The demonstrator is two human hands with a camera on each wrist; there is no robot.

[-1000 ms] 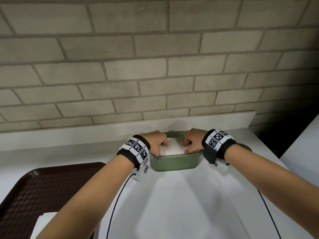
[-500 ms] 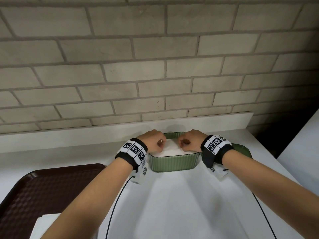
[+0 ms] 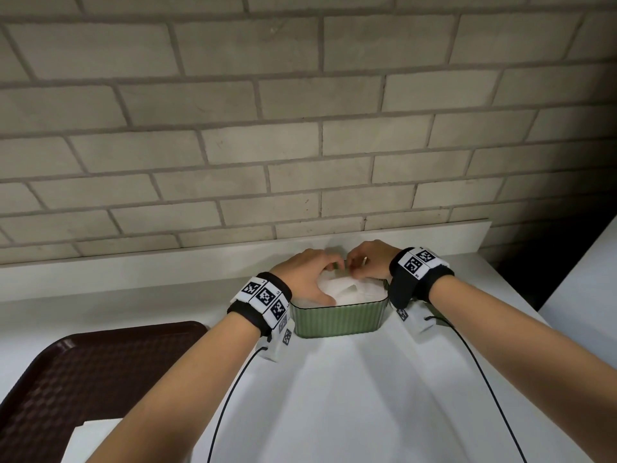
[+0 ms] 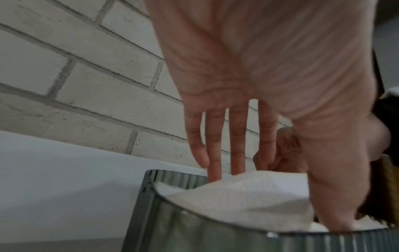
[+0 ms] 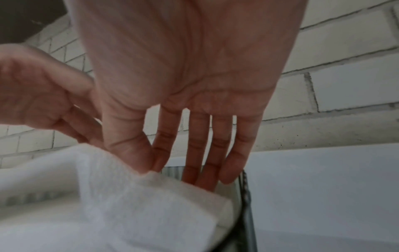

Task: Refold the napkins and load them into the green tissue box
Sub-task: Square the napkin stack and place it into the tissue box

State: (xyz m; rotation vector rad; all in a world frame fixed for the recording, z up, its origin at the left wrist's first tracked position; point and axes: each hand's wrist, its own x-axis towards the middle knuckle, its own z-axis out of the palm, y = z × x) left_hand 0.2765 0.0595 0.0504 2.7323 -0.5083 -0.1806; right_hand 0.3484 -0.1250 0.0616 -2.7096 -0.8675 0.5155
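The green tissue box (image 3: 339, 319) sits at the centre of the head view on the white surface (image 3: 350, 396), with the napkins (image 3: 354, 292) inside. The left hand (image 3: 307, 275) reaches in with straight fingers (image 4: 237, 150). The right hand (image 3: 370, 260) pinches a napkin fold between thumb and forefinger.

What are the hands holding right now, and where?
Right hand pinches the top napkin at its raised far edge. Left hand holds nothing; its straight fingers reach into the green tissue box.
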